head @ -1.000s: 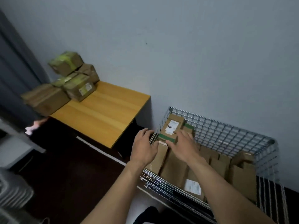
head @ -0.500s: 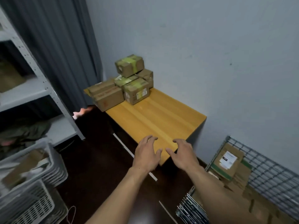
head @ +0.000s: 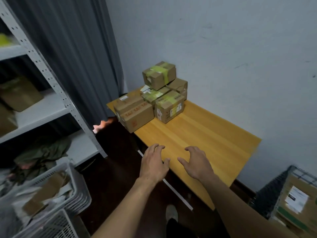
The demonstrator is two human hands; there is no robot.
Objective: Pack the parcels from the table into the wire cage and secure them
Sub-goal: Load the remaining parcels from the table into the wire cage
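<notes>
Several cardboard parcels are stacked at the far left corner of the wooden table (head: 202,140). A large brown box (head: 133,112) lies in front on the left, a green-taped box (head: 169,106) sits beside it, and a small green-taped box (head: 159,74) tops the pile. My left hand (head: 154,163) and my right hand (head: 195,162) hover empty over the table's near edge, fingers spread, well short of the parcels. The wire cage (head: 281,194) shows at the lower right edge, with a labelled parcel (head: 296,200) inside it.
A white metal shelf unit (head: 56,86) holding boxes stands on the left, with white plastic baskets (head: 75,191) of clutter on the floor below. A grey curtain (head: 77,48) hangs behind. The dark floor lies between shelf and table; my shoe (head: 171,213) shows below.
My hands let go of a parcel in the cage and swung left with my view. They now hover empty over the table, and the cage has slid to the right edge.
</notes>
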